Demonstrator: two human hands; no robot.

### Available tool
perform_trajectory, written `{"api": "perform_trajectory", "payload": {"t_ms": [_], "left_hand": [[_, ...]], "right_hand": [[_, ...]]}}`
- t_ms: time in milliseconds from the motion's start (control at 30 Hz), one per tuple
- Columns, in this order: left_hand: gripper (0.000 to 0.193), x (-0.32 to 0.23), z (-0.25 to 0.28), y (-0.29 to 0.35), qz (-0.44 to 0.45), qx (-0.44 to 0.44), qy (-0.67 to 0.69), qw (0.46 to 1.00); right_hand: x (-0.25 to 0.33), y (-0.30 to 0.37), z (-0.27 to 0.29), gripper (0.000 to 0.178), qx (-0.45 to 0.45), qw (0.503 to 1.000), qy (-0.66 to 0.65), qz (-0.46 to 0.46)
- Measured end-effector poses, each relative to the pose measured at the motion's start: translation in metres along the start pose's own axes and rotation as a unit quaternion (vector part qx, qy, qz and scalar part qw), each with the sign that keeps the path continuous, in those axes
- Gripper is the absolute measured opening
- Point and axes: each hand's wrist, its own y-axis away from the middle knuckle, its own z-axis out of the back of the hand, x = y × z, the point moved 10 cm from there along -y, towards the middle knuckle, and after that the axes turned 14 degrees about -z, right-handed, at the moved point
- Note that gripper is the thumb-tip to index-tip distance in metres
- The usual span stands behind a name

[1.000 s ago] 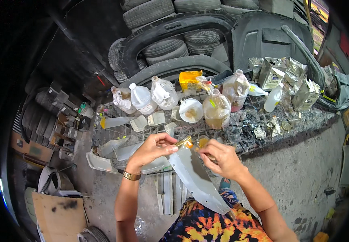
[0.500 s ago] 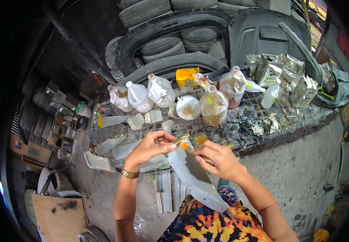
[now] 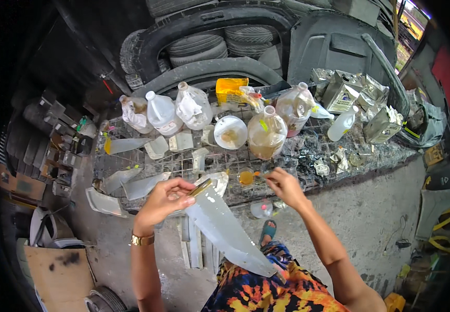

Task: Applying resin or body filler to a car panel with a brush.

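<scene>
My left hand pinches the upper end of a long, curved grey panel. A narrow gold-brown edge shows at that end. The panel slants down to the right, its lower end against my patterned clothing. My right hand is closed on a small tool with an orange end, mostly hidden by the fingers. That end reaches to the rim of a small cup of amber liquid on the bench; I cannot tell whether it dips in.
The grimy bench carries jugs, a white bowl, a squeeze bottle, metal cans and light panel pieces. Tyres and dark car parts stand behind. A clear container is below the bench's front edge.
My right hand has drawn away from the panel's upper end, taking the orange-ended tool to the amber cup. My left hand and the panel have shifted slightly left and down in view.
</scene>
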Motion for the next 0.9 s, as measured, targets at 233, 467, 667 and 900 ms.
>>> {"api": "perform_trajectory", "payload": {"t_ms": [233, 467, 667, 900], "left_hand": [[0.038, 0.042, 0.014, 0.026, 0.058, -0.017, 0.074, 0.995], [0.037, 0.063, 0.023, 0.033, 0.072, -0.018, 0.079, 0.994], [0.035, 0.064, 0.029, 0.033, 0.057, -0.028, 0.083, 0.994], [0.038, 0.027, 0.009, -0.012, 0.004, 0.029, 0.037, 0.999]], "right_hand": [[-0.054, -0.046, -0.108, 0.014, 0.039, 0.992, 0.115, 0.025], [-0.071, -0.053, -0.143, 0.015, 0.065, 0.986, 0.153, 0.006], [-0.095, -0.058, -0.112, 0.013, -0.030, 0.979, -0.150, -0.133], [-0.155, -0.036, -0.073, 0.017, -0.031, 0.660, -0.689, -0.298]]}}
